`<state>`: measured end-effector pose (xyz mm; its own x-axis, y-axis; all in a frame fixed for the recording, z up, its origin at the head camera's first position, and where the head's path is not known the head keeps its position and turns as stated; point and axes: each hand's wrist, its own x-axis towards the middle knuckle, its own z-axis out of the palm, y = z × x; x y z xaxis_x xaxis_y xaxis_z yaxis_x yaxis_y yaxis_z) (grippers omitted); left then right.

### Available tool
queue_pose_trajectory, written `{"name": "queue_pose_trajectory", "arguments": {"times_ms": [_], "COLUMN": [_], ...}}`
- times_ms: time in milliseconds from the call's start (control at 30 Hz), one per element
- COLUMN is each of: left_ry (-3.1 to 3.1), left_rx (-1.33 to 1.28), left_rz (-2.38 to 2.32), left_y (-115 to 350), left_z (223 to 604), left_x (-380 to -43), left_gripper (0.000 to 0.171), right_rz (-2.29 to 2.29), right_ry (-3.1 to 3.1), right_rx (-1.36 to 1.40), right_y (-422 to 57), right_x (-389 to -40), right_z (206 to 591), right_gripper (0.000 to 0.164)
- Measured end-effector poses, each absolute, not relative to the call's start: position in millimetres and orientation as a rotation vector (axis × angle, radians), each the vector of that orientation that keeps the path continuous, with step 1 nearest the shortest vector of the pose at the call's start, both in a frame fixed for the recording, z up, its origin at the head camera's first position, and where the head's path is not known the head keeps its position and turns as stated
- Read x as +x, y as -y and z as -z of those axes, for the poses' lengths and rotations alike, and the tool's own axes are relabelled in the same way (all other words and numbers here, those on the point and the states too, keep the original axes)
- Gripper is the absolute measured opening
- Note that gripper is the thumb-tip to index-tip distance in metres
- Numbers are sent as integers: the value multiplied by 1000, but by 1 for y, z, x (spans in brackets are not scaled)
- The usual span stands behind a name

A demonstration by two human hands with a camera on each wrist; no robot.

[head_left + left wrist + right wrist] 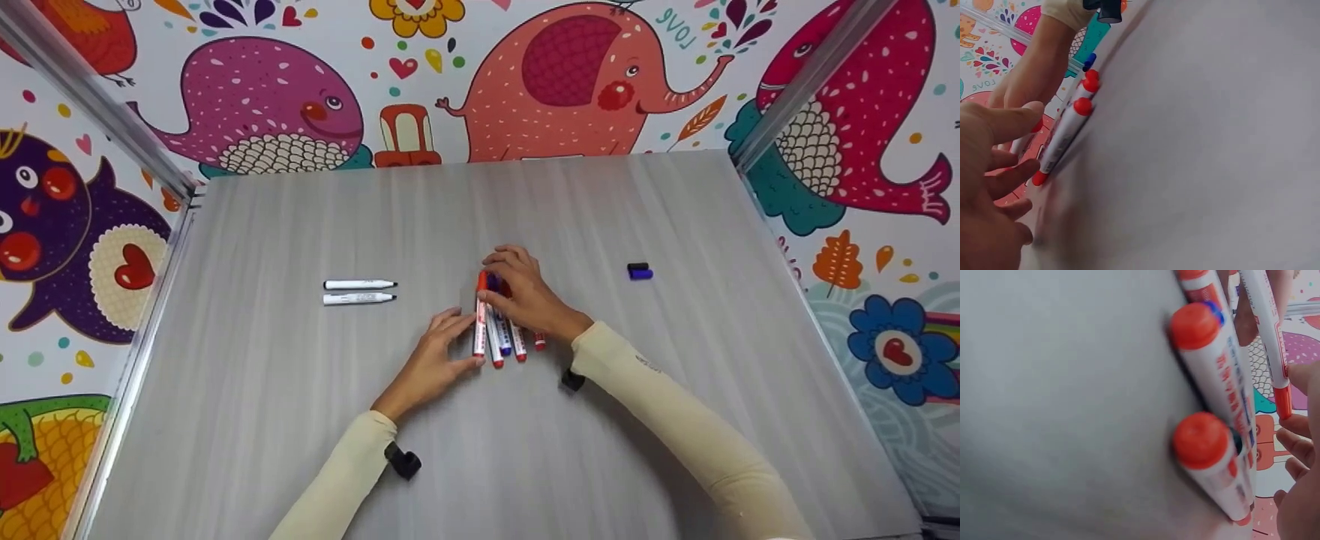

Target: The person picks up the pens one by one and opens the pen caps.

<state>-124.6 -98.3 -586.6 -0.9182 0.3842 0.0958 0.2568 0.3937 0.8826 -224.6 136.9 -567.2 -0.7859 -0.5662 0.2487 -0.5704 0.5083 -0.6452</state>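
My right hand (521,292) pinches the red end of a white-and-red marker (480,319) between thumb and fingertip. This marker is raised and tilted above the others in the right wrist view. My left hand (431,367) is spread around its lower end, fingers on the left side and thumb near the tip. Beneath and beside it lie several more markers (1213,371), mostly red-ended, with a blue-ended one (505,337) among them. My right hand covers their far ends in the head view.
Two uncapped markers with black tips (360,284) lie side by side on the left of the grey table (300,420). A black cap (637,266) and a blue cap (641,275) lie together on the right. Printed panels (420,82) edge the table at the back and sides.
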Motion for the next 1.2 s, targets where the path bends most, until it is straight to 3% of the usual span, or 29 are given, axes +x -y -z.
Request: {"name": "queue_pose_trajectory", "arguments": {"times_ms": [233, 400, 600, 1200], "left_ry": [-2228, -2038, -2133, -2554], "left_rx": [505, 474, 377, 505], "left_rz": [-1674, -1838, -1846, -1403], "left_y": [105, 108, 107, 81], "left_z": [562, 554, 544, 524], "left_x": [-128, -135, -141, -154], "left_gripper": [72, 60, 42, 13], "right_rz": [-1663, -1760, -1708, -1623], "right_ry": [2661, 2566, 2593, 2741], "right_rx": [793, 680, 700, 877], "right_y": [-140, -143, -154, -183], "right_x": [-213, -206, -197, -173], "right_z": [556, 549, 542, 529], "right_gripper": [45, 42, 46, 14]}}
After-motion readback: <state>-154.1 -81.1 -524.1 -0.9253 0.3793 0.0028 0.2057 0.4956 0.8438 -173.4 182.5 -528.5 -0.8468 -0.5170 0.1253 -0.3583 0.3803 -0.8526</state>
